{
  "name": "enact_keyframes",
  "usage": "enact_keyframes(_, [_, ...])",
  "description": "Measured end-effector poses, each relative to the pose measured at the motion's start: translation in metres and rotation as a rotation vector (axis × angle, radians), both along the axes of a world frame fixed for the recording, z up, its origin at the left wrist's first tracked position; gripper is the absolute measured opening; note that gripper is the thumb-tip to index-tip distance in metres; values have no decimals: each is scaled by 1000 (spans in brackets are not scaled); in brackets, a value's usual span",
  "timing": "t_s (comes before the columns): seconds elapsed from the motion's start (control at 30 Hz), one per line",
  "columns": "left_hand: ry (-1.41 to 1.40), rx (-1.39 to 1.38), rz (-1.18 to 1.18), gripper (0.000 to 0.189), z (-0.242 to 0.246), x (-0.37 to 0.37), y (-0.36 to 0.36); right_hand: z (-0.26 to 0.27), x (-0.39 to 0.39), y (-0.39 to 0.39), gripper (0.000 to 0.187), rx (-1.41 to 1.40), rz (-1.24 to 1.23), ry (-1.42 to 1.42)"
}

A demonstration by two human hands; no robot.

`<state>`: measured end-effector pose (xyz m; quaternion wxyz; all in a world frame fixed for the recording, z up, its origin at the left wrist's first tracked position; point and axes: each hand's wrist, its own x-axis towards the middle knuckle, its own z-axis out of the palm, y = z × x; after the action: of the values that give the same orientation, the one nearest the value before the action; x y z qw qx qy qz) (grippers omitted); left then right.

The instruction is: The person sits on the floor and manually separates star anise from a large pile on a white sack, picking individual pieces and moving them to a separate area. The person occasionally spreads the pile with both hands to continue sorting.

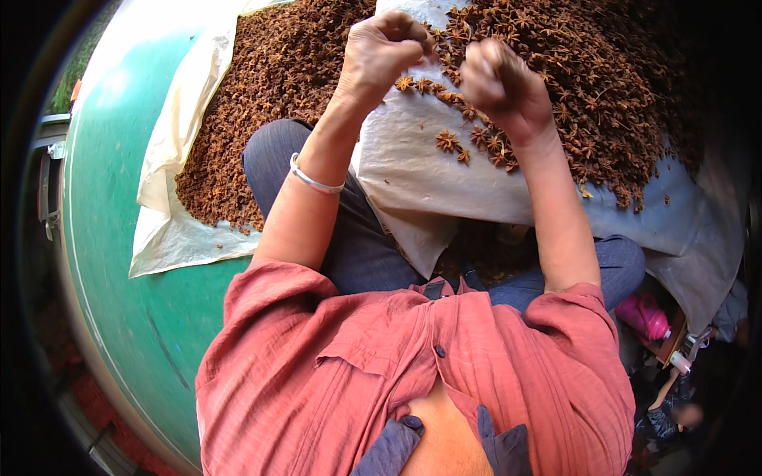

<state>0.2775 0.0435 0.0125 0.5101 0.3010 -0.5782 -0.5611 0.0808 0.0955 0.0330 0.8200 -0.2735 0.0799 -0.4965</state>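
Dried star anise lies in a large heap (595,83) at the upper right, on pale plastic sheeting (428,172). A second brown heap (268,77), of finer-looking pieces, is at the left on another pale sheet (178,125). My left hand (393,44), with a silver bangle (315,181) on the forearm, is raised with curled fingers between the heaps. Blurred and also curled, my right hand (503,83) is over the near edge of the star anise heap. Whether either hand holds anything cannot be told. Several loose star anise (446,140) lie on the sheeting below them.
My knees in blue jeans (280,149) are beside and under the sheeting. Green floor (119,208) spans the left side. A pink bottle (646,318) stands or lies at the lower right. Beyond it, another person (664,416) is partly visible near the rim.
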Motion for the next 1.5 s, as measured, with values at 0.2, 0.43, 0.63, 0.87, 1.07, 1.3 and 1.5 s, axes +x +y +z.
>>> enact_keyframes(0.2, [-1271, -677, 209, 19, -16, -18, 21, 24, -38, 42, 22, -249, 167, 1017])
enact_keyframes(0.43, [-790, -161, -129, 22, 2, -13, 14, -7, -18, 16, 31, -1030, -713, 1754])
enact_keyframes(0.63, [-64, 86, -214, 15, 0, -5, 17, 8, -4, 14, 17, -733, -552, 1547])
enact_keyframes(0.87, [-877, -694, 310, 25, 2, -14, 15, 45, -15, 54, 35, -294, 989, 940])
enact_keyframes(1.07, [-1285, -690, -63, 19, -15, -44, 37, 11, -29, 52, 15, -710, -330, 2005])
enact_keyframes(1.3, [-1000, -601, 165, 18, -19, -12, 17, -34, -18, 23, 6, -1128, -520, 2229])
enact_keyframes(1.5, [-105, 106, 18, 18, -7, 0, 11, -23, -12, -3, 12, -763, -649, 2006])
